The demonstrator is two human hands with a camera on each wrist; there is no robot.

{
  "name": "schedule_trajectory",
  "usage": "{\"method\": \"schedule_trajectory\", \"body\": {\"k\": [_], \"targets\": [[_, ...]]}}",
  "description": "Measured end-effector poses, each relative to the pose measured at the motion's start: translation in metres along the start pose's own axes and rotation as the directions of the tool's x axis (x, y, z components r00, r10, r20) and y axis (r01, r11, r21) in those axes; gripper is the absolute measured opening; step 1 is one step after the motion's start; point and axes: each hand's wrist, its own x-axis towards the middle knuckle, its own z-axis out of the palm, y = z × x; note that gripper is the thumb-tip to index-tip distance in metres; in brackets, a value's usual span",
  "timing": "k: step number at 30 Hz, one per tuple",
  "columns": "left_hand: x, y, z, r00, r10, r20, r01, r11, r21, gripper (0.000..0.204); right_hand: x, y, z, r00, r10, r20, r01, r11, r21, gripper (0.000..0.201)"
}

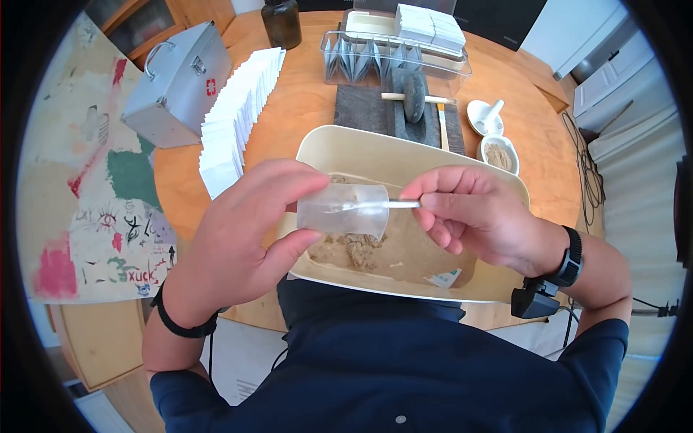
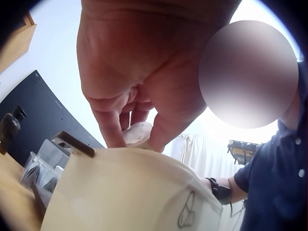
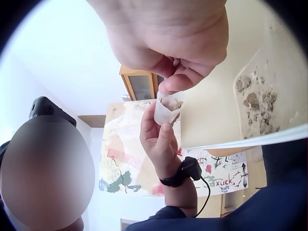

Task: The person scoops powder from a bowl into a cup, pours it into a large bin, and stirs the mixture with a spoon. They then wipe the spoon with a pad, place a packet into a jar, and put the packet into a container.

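Observation:
My left hand [image 1: 249,224] holds a translucent plastic cup [image 1: 343,209] between thumb and fingers, tipped on its side with the mouth toward the right. Some brownish powder shows inside the cup [image 3: 168,109] in the right wrist view. A thin pale stick-like handle [image 1: 404,203] reaches into the cup's mouth, its far end hidden in the cup. My right hand [image 1: 480,213] pinches this handle between thumb and forefinger. Both hands are over a cream plastic tub [image 1: 321,144] with clumps of brown powder [image 1: 361,252] in its bottom. A small printed packet [image 1: 445,278] lies in the tub.
Behind the tub sit a stone grinding trough with a wheel [image 1: 414,97], a brush [image 1: 442,126], a white mortar of powder [image 1: 498,155] and a pestle [image 1: 493,112]. Folded white papers [image 1: 242,115] and a metal case [image 1: 177,86] stand left; a clear rack [image 1: 368,58] stands farther back.

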Motion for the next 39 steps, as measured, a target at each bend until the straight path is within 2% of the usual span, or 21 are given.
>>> {"method": "schedule_trajectory", "body": {"k": [2, 3, 6, 8, 12, 14, 15, 17, 18, 20, 21, 23, 27, 29, 30, 32, 36, 38, 39], "targets": [[0.002, 0.002, 0.0, 1.0, 0.029, 0.007, -0.029, 0.999, 0.046, 0.054, 0.0, -0.001, 0.003, 0.997, 0.067, 0.041, -0.061, 0.988, -0.142, 0.021], [0.002, 0.002, 0.0, 0.999, 0.053, 0.012, -0.054, 0.994, 0.091, 0.055, 0.0, 0.0, 0.002, 0.997, 0.067, 0.042, -0.06, 0.988, -0.14, 0.021], [0.001, 0.006, 0.003, 0.999, 0.026, 0.019, -0.028, 0.996, 0.084, 0.055, 0.002, 0.002, 0.0, 0.997, 0.077, 0.003, -0.076, 0.989, -0.126, 0.021], [0.002, 0.005, 0.004, 1.0, 0.0, 0.006, -0.001, 0.998, 0.061, 0.055, 0.001, 0.003, 0.002, 0.999, 0.035, 0.038, -0.036, 0.999, 0.022, 0.023], [0.002, 0.004, 0.004, 1.0, -0.007, -0.016, 0.007, 1.0, 0.015, 0.056, 0.002, 0.003, 0.0, 0.997, 0.078, 0.025, -0.076, 0.994, -0.072, 0.022], [0.002, 0.003, 0.005, 1.0, -0.002, -0.008, 0.002, 1.0, 0.027, 0.056, 0.002, 0.006, -0.001, 0.999, 0.027, 0.041, -0.03, 0.997, 0.077, 0.021], [0.002, 0.003, 0.005, 1.0, 0.005, 0.0, -0.005, 0.999, 0.04, 0.057, 0.002, 0.005, -0.001, 0.999, 0.027, 0.04, -0.03, 0.997, 0.077, 0.021], [0.004, 0.003, 0.004, 1.0, 0.01, 0.002, -0.01, 0.999, 0.035, 0.057, 0.003, 0.001, 0.002, 0.996, 0.08, 0.042, -0.078, 0.996, -0.054, 0.021], [0.004, 0.003, 0.004, 1.0, 0.011, 0.002, -0.011, 0.999, 0.032, 0.057, 0.003, 0.002, 0.001, 0.996, 0.079, 0.042, -0.077, 0.996, -0.054, 0.021], [0.003, 0.003, 0.004, 1.0, 0.012, -0.003, -0.012, 0.999, 0.039, 0.057, 0.002, 0.004, -0.001, 0.998, 0.052, 0.028, -0.054, 0.995, 0.083, 0.021], [0.003, 0.003, 0.005, 1.0, 0.015, -0.006, -0.015, 0.999, 0.044, 0.057, 0.002, 0.003, 0.0, 0.998, 0.053, 0.028, -0.055, 0.995, 0.083, 0.021], [0.005, 0.003, 0.003, 1.0, 0.018, 0.003, -0.018, 0.998, 0.054, 0.057, 0.002, -0.001, 0.003, 0.998, 0.054, 0.038, -0.053, 0.998, -0.043, 0.021], [0.005, 0.004, 0.002, 1.0, 0.02, 0.007, -0.021, 0.995, 0.093, 0.056, 0.003, -0.003, 0.003, 0.999, 0.043, 0.003, -0.043, 0.999, -0.024, 0.021], [0.003, 0.0, 0.005, 1.0, 0.003, -0.007, -0.003, 0.999, 0.044, 0.054, 0.001, -0.011, 0.01, 0.997, 0.073, -0.032, -0.078, 0.967, -0.241, 0.022], [0.003, -0.001, 0.005, 1.0, -0.015, -0.02, 0.015, 1.0, -0.004, 0.052, -0.001, -0.012, 0.01, 0.997, 0.071, -0.034, -0.077, 0.968, -0.24, 0.022], [0.0, -0.003, 0.001, 1.0, 0.005, -0.006, -0.005, 0.999, 0.032, 0.05, -0.003, -0.014, 0.009, 0.996, 0.027, -0.089, -0.065, 0.885, -0.46, 0.017], [-0.001, -0.006, 0.003, 0.998, 0.049, -0.032, -0.045, 0.995, 0.093, 0.044, -0.003, -0.011, 0.003, 0.99, 0.01, -0.139, -0.057, 0.939, -0.339, 0.017], [0.0, -0.007, 0.003, 0.998, 0.055, -0.04, -0.05, 0.993, 0.108, 0.045, 0.0, -0.009, 0.004, 0.992, 0.077, -0.101, -0.097, 0.972, -0.215, 0.017], [-0.001, -0.007, 0.002, 0.997, 0.056, -0.053, -0.049, 0.991, 0.125, 0.045, 0.0, -0.009, 0.002, 0.992, 0.076, -0.1, -0.096, 0.972, -0.213, 0.017]]}}
